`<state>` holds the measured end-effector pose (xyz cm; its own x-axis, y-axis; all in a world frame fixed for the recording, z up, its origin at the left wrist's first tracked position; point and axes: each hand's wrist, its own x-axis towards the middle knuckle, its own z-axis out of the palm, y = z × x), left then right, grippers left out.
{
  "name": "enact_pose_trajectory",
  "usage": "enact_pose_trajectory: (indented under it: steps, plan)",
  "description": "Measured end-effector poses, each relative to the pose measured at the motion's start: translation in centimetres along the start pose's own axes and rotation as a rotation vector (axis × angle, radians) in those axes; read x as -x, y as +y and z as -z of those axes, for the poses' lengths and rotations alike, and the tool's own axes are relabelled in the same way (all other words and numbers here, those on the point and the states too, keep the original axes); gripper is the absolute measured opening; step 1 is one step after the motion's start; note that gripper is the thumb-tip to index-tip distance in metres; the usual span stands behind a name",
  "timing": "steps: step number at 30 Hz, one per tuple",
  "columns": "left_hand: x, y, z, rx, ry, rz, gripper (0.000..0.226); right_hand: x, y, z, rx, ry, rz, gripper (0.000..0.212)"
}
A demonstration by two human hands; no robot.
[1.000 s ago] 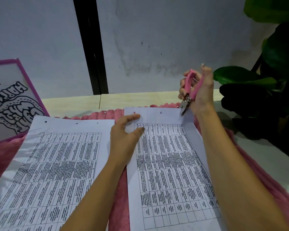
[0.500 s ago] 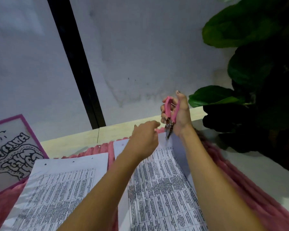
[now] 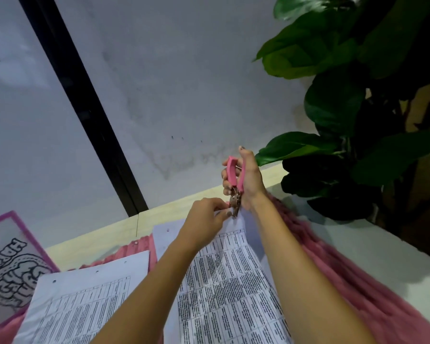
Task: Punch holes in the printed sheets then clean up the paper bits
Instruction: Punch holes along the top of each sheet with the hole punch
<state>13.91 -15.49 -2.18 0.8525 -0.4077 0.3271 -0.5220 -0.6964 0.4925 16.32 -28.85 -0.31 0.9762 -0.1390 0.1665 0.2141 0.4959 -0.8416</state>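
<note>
New: left hand (image 3: pixel 204 217) reached punch (image 3: pixel 232 173), pinching sheet (image 3: pixel 224 281) edge; right hand (image 3: pixel 250 181) grip holds punch.

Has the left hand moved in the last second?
Yes. The left hand moved from the right sheet's left margin toward its far right corner, reaching the pink punch.

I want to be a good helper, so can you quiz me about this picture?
1. True or false: the right hand grips the pink hole punch.
2. What does the left hand pinch? A) a leaf B) the top edge of the right-hand sheet C) a pencil
3. Fill in the gap: the sheets lie on a ____ cloth.

Key: 1 true; 2 B; 3 pink.
</note>
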Motion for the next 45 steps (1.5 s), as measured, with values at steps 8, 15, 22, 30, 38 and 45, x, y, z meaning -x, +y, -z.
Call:
enact_pose_trajectory:
  steps: [8,15,22,30,38,45]
  plan:
    - [0.3,-1.5,0.1,-0.007,0.003,-0.019,0.018,-0.3,-1.0,-0.4,0.228,0.033,0.007,0.046]
    - [1.1,-1.0,1.7,0.054,0.062,0.005,0.012,1.1,-5.6,-0.9,1.088,-0.056,-0.053,0.027]
    - [1.0,1.0,4.9,0.138,0.131,-0.022,0.015,7.9,-10.3,-0.2,1.108,-0.317,-0.251,0.036]
    - [1.4,3.9,8.8,0.104,0.260,-0.139,0.018,13.2,-9.3,1.3,0.851,-0.280,-0.084,0.035]
    - [8.8,1.5,9.3,0.866,0.392,0.506,0.112,14.8,-11.4,-0.4,0.744,-0.215,0.154,0.020]
    - [10.8,1.9,10.0,0.753,0.360,0.303,0.031,16.4,-12.4,-1.9,0.800,-0.153,0.357,0.036]
